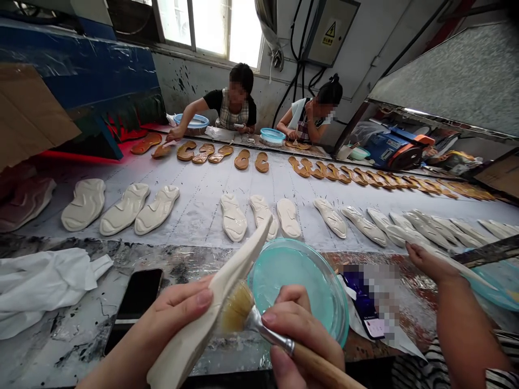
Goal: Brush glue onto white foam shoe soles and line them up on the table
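Note:
My left hand is closed around a cream-coloured shoe sole, held up on edge and tilted, its tip pointing up and right. In my right hand is a brush with a wooden handle, a metal ferrule and pale yellow bristles. The bristles press against the side of the sole, slightly blurred. Just beyond my hands stands a turquoise bowl of pale, cloudy liquid, partly covered by my right hand and the sole.
Several cream soles and tan soles lie in rows on the white belt. A phone and white cloth lie left; a purple packet lies right. A co-worker's arm reaches in at right; two people sit opposite.

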`<state>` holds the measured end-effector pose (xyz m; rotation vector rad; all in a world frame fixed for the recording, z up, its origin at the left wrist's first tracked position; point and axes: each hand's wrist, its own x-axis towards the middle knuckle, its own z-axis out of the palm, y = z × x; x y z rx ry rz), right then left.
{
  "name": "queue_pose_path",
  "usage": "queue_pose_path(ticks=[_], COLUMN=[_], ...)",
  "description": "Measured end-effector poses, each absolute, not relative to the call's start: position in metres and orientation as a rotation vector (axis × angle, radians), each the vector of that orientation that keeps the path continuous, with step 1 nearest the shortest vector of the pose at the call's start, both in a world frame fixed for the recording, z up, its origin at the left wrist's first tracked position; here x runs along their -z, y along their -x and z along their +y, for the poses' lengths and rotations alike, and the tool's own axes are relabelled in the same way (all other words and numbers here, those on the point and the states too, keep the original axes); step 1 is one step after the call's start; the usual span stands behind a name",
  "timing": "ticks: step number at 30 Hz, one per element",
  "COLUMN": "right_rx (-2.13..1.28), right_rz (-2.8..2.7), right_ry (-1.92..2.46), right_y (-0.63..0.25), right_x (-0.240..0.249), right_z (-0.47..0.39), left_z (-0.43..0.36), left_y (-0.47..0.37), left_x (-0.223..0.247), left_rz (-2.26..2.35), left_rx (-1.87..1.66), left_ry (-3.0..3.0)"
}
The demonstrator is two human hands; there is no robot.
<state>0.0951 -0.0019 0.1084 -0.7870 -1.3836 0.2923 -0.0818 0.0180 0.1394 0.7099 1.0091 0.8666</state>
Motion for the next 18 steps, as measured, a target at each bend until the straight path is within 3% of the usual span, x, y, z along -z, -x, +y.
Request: queue_pose_path(ticks=[9, 13, 15, 18], right_rx=[0.212, 0.338, 0.262, -0.116], right_rz=[-1.552, -1.524, -1.469, -1.208], right_ry=[1.060, 1.141, 1.157, 1.284], right_y=[-0.088, -0.087, -0.095, -0.112], right_x=[-0.131, -0.131, -0.129, -0.115], right_z=[-0.011, -0.010, -0.005, -0.002], left_z=[0.011, 0.006, 0.010, 0.022], left_y=[0.081, 0.082, 0.088, 0.104], left_x=[-0.129, -0.117, -0.111, -0.102], left_rz=[1.124, 1.003, 0.939, 0.826], left_rx=[-1.030, -1.250, -1.150, -0.790], left_ry=[-1.058, -0.893, -0.719, -0.433])
